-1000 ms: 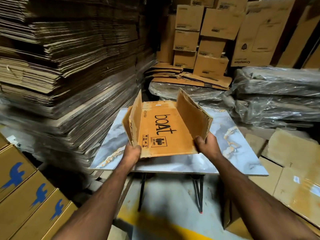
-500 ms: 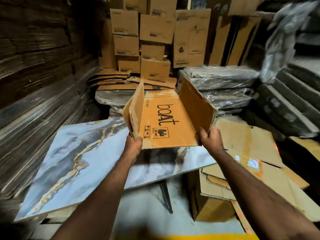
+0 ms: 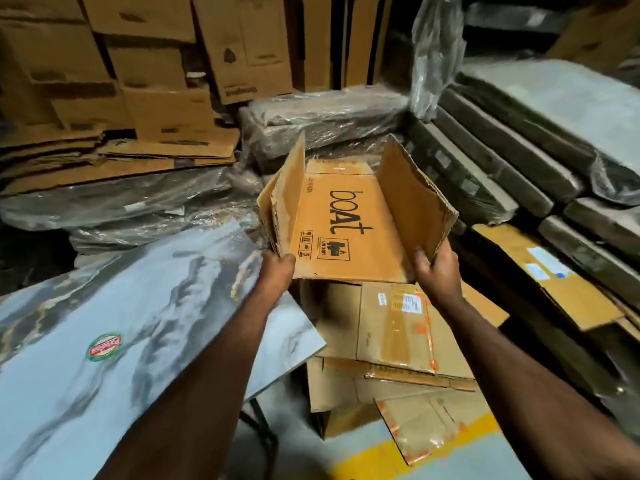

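Carton [image 3: 349, 233] rightward, between left hand [image 3: 276, 271], right hand [image 3: 437, 270]

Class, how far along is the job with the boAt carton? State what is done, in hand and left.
Done: the boAt carton is opened flat, side flaps raised, and held off the marble table. In hand: left hand and right hand grip its near corners above the pile of flattened cartons. Left: probably laying it on that pile.
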The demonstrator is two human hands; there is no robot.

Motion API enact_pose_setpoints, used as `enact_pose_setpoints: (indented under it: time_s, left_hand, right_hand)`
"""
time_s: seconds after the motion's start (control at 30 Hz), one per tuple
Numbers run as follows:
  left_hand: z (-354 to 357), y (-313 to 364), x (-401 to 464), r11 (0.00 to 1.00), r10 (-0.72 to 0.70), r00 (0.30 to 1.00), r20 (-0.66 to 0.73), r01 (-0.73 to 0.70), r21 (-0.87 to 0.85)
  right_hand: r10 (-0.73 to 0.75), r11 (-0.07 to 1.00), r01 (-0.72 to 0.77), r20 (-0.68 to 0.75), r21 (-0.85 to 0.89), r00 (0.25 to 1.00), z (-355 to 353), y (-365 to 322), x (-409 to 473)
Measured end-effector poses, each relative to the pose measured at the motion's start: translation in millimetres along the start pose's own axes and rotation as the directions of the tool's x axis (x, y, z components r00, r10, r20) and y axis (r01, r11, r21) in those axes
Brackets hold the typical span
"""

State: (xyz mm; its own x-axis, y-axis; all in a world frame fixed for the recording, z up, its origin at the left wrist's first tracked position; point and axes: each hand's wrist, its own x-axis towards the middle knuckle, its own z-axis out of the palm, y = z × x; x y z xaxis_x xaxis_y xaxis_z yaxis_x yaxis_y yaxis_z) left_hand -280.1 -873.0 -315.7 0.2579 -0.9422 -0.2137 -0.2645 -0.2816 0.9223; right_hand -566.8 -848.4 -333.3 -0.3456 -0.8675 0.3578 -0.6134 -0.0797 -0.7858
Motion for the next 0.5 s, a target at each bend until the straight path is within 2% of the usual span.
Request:
enact_pose_setpoints:
  time_s: [0.17,0.27,0.33,0.4,0.5]
  left_hand:
    - [80,12,36,0.998,-0.044,0.995,0.094,0.04,0.042]
    - [108,-6,51,0.986,-0.13,0.941,0.312,0.088,0.144]
    - [115,-25,63,0.959,-0.28,0.862,0.423,0.235,0.157]
    - [119,-46,70,0.908,-0.408,0.797,0.445,0.407,0.102]
    - [120,-72,71,0.865,-0.468,0.774,0.427,0.5,0.043]
  right_hand:
    - [0.084,0.996,-0.084,0.006,-0.02,0.996,-23,55,49]
    - [0.184,0.98,-0.179,0.07,-0.082,0.98,-29,91,54]
    - [0.26,0.957,-0.239,0.117,-0.167,0.959,-29,120,53]
    - [0.354,0.907,-0.3,0.147,-0.296,0.924,-27,150,45]
    - [0.499,0.831,-0.421,0.153,-0.365,0.853,-19,184,19]
